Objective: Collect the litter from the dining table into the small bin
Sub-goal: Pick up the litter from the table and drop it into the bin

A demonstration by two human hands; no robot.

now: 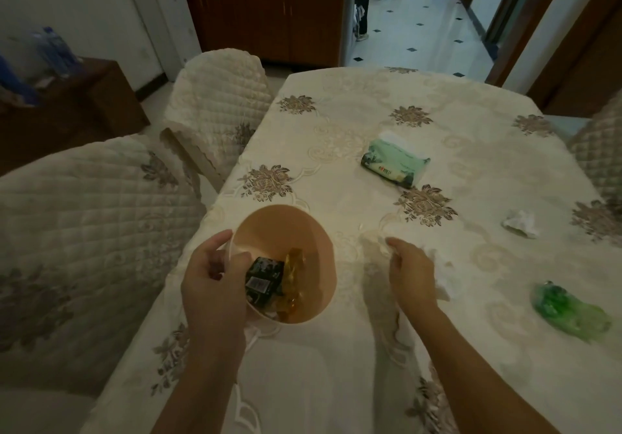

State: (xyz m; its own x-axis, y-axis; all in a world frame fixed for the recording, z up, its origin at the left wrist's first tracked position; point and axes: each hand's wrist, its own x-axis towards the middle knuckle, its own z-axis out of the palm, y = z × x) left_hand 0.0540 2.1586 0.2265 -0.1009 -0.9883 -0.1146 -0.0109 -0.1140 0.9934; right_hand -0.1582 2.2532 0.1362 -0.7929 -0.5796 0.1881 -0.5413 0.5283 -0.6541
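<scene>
A small pink bin (303, 231) sits tilted at the table's near left edge. My left hand (212, 285) grips its near rim. Inside the bin lie a black packet (264, 277) and amber wrappers (293, 275). My right hand (410, 272) rests on a white crumpled tissue (444, 275) to the right of the bin, fingers curled around it. Another crumpled tissue (521, 223) lies farther right. A green plastic wrapper (568, 309) lies at the near right.
The table (353, 124) wears a cream floral cloth. A green tissue pack (395, 161) lies near its middle. Quilted chairs stand at the left (215, 103), near left (87, 218) and far right (599, 157). A tiled hallway opens behind.
</scene>
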